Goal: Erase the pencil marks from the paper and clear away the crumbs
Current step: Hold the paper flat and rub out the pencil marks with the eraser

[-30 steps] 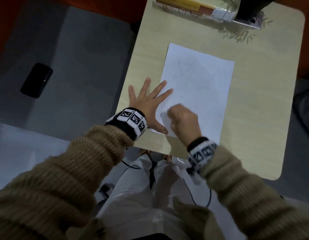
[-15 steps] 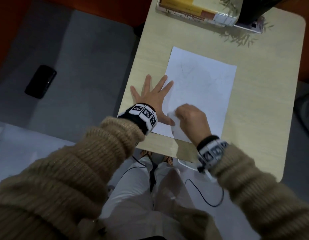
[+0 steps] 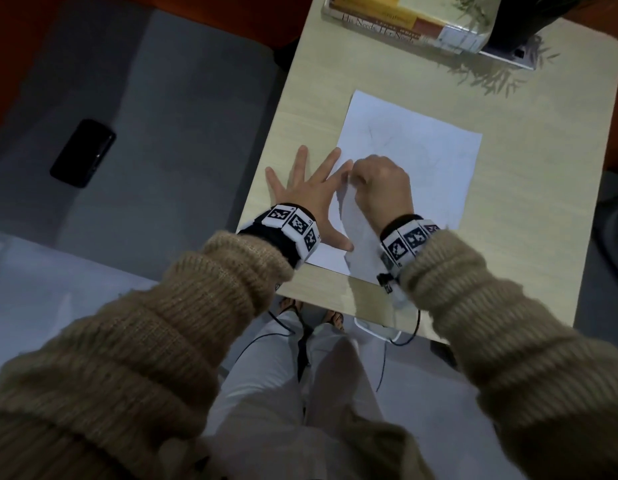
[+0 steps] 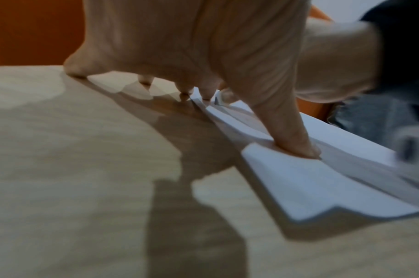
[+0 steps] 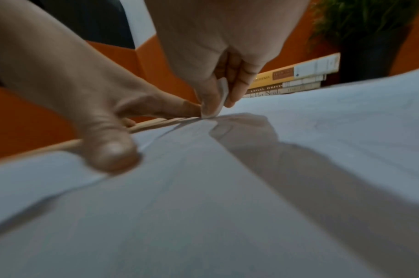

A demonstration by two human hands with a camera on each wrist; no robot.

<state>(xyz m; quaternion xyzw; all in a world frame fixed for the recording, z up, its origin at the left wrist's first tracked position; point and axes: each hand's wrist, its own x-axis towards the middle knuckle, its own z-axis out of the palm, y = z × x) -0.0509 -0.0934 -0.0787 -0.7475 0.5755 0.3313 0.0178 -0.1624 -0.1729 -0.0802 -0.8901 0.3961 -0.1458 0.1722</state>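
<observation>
We see bare table (image 3: 529,209) to the right of the paper (image 3: 435,174), wide enough for hands to pass along the sheet's right edge. The far part of the sheet itself lies uncovered. Beyond it, a strip of table stays open before the stack of books (image 3: 404,26) and the dark pot (image 3: 522,22) that block the far edge. On the sheet's left side our left hand (image 3: 311,199) lies spread flat, thumb and forefinger on the paper, the other fingers on the table up to its left edge. Our right hand (image 3: 380,188) sits just beside it, pinching the eraser (image 5: 215,105) at the sheet's left edge, so we find no gap between the two
</observation>
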